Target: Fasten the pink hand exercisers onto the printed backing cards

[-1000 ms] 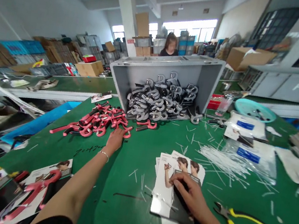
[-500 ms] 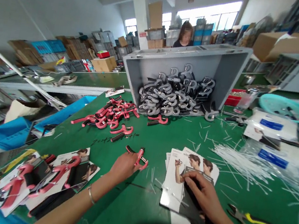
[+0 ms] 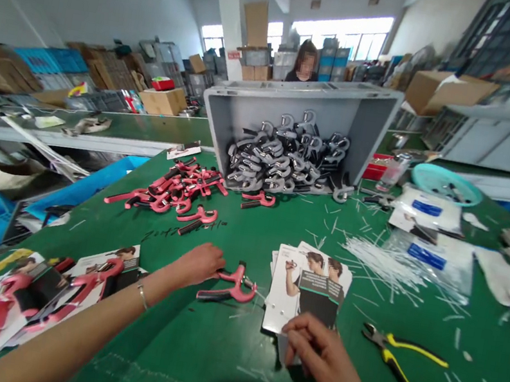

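My left hand [image 3: 201, 265], fingers bent together, is at the end of one handle of a red hand grip strengthener [image 3: 236, 289] lying on the green table. This strengthener has black-padded handles and a metal spring. My right hand [image 3: 322, 359] pinches the near edge of a printed backing card [image 3: 285, 287] on a small stack, and the corner is lifted. The cards show a person and an arm using a grip strengthener. To the left, red strengtheners [image 3: 90, 284] lie on similar cards. A pile of loose red strengtheners [image 3: 177, 188] sits farther back.
A grey crate [image 3: 367, 131] on its side holds many grey strengtheners [image 3: 285, 157]. White zip ties [image 3: 382, 264] are scattered on the right, near yellow-and-black pliers [image 3: 402, 365], plastic bags [image 3: 439, 261] and a turquoise tray [image 3: 473, 188]. Across the table is a person [image 3: 303, 69].
My right hand has slid toward the near edge of the card stack and lifted a corner. My left hand has shifted off the strengthener's middle to a handle end; the strengthener has turned.
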`<state>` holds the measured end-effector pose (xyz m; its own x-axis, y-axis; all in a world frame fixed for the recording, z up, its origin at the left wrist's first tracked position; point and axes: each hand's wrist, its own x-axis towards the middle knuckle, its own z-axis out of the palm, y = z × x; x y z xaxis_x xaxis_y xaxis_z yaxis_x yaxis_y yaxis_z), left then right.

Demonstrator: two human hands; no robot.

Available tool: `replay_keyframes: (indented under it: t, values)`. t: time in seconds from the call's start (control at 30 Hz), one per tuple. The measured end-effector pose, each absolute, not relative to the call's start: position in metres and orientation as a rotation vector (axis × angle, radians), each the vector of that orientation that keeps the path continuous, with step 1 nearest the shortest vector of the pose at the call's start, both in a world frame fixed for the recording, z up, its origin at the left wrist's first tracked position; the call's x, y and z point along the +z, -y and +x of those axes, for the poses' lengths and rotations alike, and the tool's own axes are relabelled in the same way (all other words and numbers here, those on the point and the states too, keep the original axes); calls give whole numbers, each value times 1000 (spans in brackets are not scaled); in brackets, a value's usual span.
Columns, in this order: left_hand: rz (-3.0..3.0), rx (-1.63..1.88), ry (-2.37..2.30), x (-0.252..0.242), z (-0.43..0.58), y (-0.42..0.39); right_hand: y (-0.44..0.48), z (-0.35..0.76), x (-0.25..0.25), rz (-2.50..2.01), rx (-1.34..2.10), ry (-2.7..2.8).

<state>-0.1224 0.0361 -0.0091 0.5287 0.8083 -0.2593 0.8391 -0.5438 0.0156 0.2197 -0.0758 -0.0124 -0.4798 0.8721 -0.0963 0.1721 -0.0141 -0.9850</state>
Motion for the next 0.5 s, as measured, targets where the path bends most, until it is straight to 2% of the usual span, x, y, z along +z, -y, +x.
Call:
replay_keyframes:
  t: [0.1, 0.27, 0.5]
  values:
    - [2526, -180, -1655, 21, -142, -23, 88, 215, 0, -1023, 1565, 1827]
    - [2286, 414, -1815, 59, -100, 13, 60, 199, 12, -1009, 1739, 1467]
    - [2448, 373, -1793, 28, 22, 8, 11, 212, 21, -1039, 1720, 1252]
